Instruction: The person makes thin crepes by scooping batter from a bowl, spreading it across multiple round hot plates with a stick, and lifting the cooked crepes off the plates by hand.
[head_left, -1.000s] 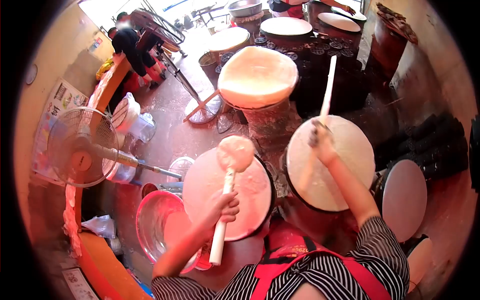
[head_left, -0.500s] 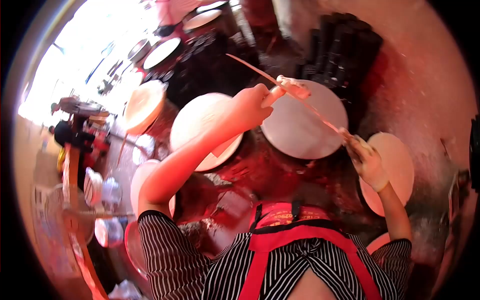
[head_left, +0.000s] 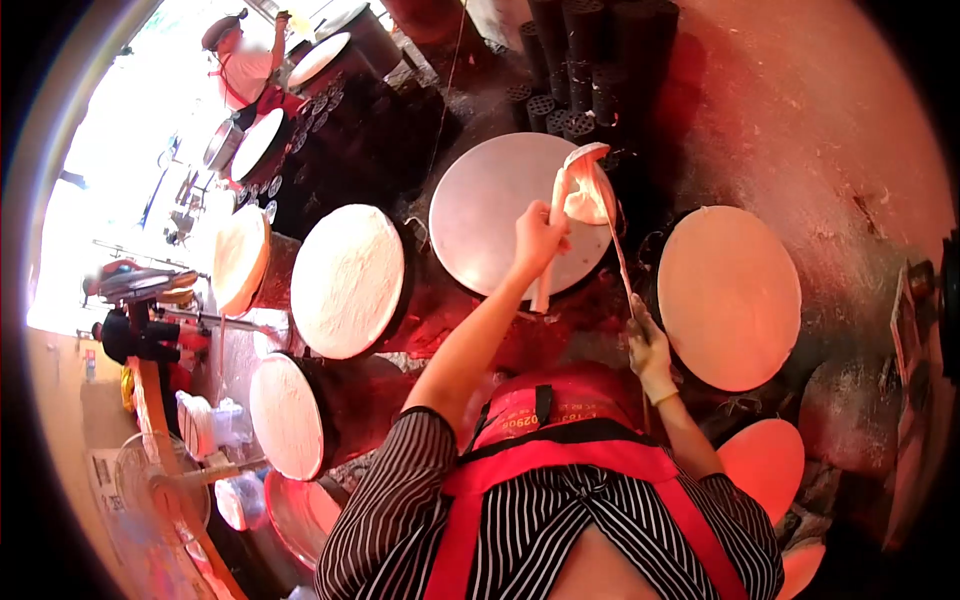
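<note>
My left hand (head_left: 540, 242) is closed around a pale smooth rod (head_left: 557, 195), held upright over the front of a round grey hot plate (head_left: 490, 205). Beside the rod's upper end, a soft white dough-like mass (head_left: 588, 185) hangs in folds over the plate's right edge. In my right hand (head_left: 648, 350), which appears to wear a light glove, is a long thin stick (head_left: 620, 262). The stick's upper end meets the dough-like mass; whether it pierces or only touches it cannot be made out.
Round plates with a pale layer stand left (head_left: 347, 285) and farther left (head_left: 285, 420). A pale-topped round plate (head_left: 730, 300) is at my right. Black perforated coal briquettes (head_left: 575, 60) stack behind. A capped person (head_left: 245, 75) works upper left; a fan (head_left: 165, 490) stands lower left.
My view has turned, so the plates sit differently. The rod and thin stick have swung from slanted to nearly upright. The white mass now hangs lower and looser, and my right hand is lower.
</note>
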